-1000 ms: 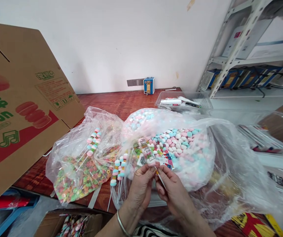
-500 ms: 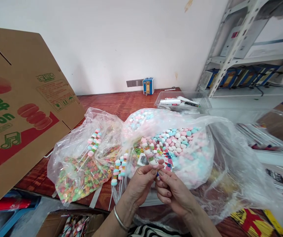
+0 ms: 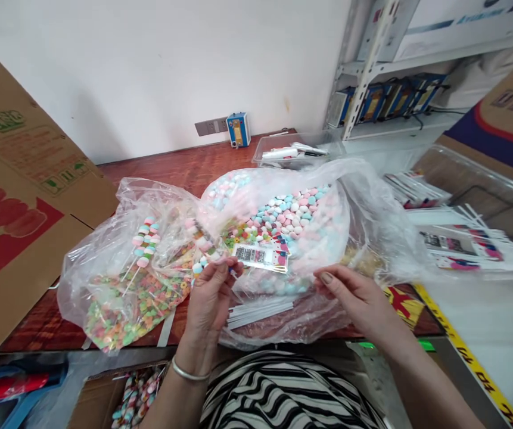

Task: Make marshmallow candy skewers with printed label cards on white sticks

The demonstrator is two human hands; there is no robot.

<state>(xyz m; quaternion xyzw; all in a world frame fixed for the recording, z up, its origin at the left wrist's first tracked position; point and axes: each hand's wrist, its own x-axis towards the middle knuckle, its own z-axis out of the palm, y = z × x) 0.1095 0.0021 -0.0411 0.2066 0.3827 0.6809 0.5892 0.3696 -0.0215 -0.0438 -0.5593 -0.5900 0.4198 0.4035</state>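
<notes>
My left hand (image 3: 211, 292) is closed in a pinch round the lower end of a wrapped marshmallow skewer (image 3: 201, 241), which leans up and left. A small blue bit shows at its fingertips. Well apart from it, my right hand (image 3: 358, 298) hovers over the front of a clear plastic bag, thumb against the curled fingers; anything between them cannot be made out. Between the hands lies a printed clear packet (image 3: 256, 256) on a big bag of pink, white and blue marshmallows (image 3: 294, 214). White sticks (image 3: 260, 311) lie in front of the marshmallows.
On the left are a bag of coloured ring candies (image 3: 126, 316), finished skewers (image 3: 145, 241) and a large cardboard box (image 3: 28, 179). Printed packets with sticks (image 3: 462, 244) lie right. A plastic tray (image 3: 332, 146) stands behind. Below left, an open carton (image 3: 98, 399) holds wrapped skewers.
My hands have parted: the left moved left with the skewer, the right moved right, away from it. The camera view has turned rightward, showing more of the right side.
</notes>
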